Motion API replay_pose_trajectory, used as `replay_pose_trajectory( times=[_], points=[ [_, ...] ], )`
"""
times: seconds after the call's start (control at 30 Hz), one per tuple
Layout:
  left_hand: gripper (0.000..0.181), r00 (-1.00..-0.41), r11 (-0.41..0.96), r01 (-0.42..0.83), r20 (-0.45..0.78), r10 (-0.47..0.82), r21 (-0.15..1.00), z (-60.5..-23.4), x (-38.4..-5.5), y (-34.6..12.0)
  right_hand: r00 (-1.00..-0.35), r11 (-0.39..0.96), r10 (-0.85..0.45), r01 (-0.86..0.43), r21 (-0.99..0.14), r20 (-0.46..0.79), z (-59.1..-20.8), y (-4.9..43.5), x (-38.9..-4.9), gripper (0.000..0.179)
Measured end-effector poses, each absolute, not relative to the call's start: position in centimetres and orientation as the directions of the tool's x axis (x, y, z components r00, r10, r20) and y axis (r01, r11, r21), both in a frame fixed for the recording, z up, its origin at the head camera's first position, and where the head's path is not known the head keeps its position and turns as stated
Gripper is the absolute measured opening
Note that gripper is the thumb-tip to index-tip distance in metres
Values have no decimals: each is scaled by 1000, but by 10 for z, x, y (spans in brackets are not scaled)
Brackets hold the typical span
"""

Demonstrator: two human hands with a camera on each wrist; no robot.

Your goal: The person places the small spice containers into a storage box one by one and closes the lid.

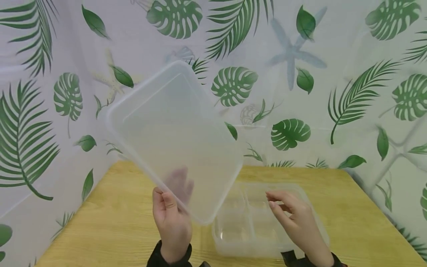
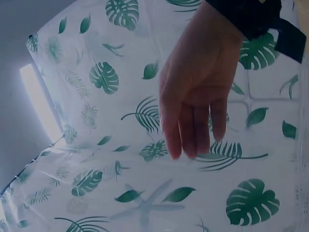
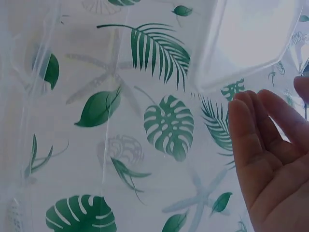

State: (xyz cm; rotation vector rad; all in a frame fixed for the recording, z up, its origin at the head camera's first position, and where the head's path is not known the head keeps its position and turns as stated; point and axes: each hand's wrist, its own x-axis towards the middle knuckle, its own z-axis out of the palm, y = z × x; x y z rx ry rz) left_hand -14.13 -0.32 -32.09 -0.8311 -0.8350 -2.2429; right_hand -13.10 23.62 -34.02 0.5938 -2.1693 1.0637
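A translucent rectangular plastic lid (image 1: 176, 141) is raised and tilted above the table. My left hand (image 1: 175, 222) grips its lower left edge, with the thumb in front and the fingers showing blurred through the plastic. The left wrist view shows this hand (image 2: 198, 101) with its fingers pointing down. Over a clear divided container (image 1: 233, 226) on the table is my right hand (image 1: 297, 218), holding nothing, its fingers and thumb loosely bent. In the right wrist view the same hand (image 3: 275, 159) is at the right, with the lid (image 3: 251, 43) beyond it.
The container rests on a yellow wood-grain table (image 1: 116, 218). A white cloth backdrop (image 1: 260, 48) with green leaf and starfish prints surrounds the table at the back and sides. A bright light strip (image 2: 41, 101) appears in the left wrist view.
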Motion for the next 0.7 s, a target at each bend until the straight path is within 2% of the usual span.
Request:
replay_pose_trajectory(
  times=[0.13, 0.23, 0.37, 0.47, 0.7],
  points=[
    [30, -630, -686, 661, 721, -287, 304, -324, -137, 10, -760, 450, -165, -625, -638, 628, -340, 222, -132, 27],
    [33, -630, -722, 632, 729, -267, 281, -328, -135, 19, -815, 252, -191, -579, -776, 547, -341, 214, -133, 43],
    [36, -594, -746, 628, 756, -275, 222, -335, -133, 26, -897, 8, -193, -407, -913, 398, -342, 205, -133, 58],
    [38, -565, -743, 636, 780, -268, 206, -337, -133, 27, -921, -76, -198, -326, -942, 335, -343, 202, -134, 58],
    [36, -506, -719, 642, 852, -136, 266, -337, -139, 21, -931, -200, -166, -290, -936, 324, -345, 201, -137, 57]
  ],
)
